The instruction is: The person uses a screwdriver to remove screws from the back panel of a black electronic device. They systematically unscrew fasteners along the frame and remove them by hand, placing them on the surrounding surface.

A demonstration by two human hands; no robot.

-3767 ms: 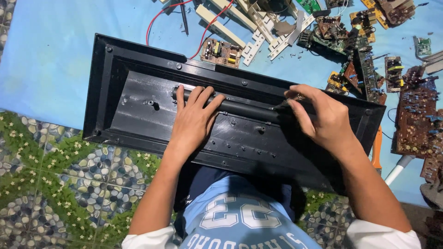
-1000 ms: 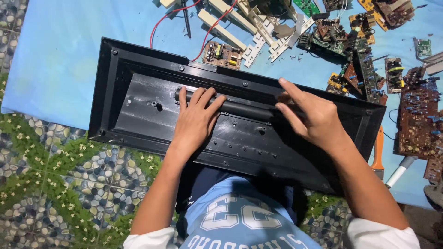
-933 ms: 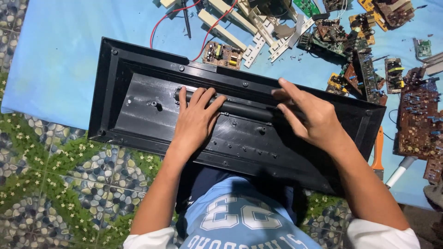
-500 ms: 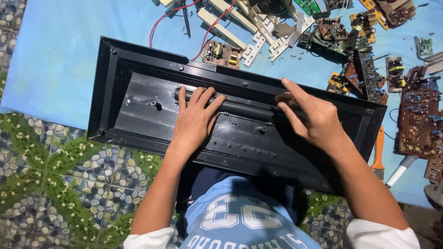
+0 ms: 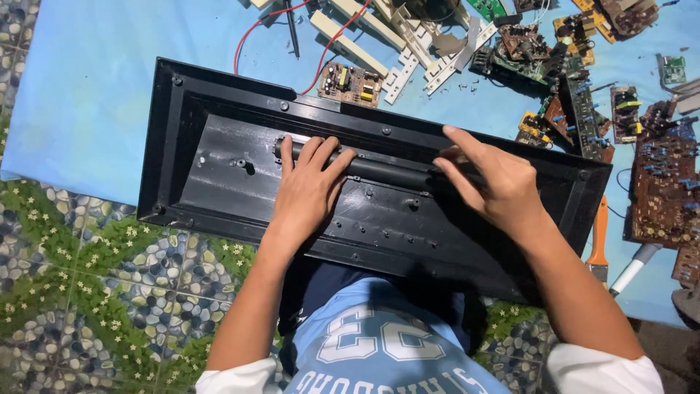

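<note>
Black plastic casing (image 5: 240, 175) lies across a blue sheet (image 5: 80, 95) and the person's lap. Both hands rest flat, fingers spread, on its dark central bar (image 5: 386, 169): left hand (image 5: 310, 186), right hand (image 5: 496, 186). Circuit boards (image 5: 350, 84) lie beyond.

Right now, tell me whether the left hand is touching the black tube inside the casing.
Touching. The head view shows the left hand lying flat in the black plastic casing, its fingers draped over the black tube with no gap visible.

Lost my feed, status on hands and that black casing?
Left hand flat on black tube. Right hand fingers spread on tube's far end. Black casing open side up. Circuit boards clear beyond.
</note>
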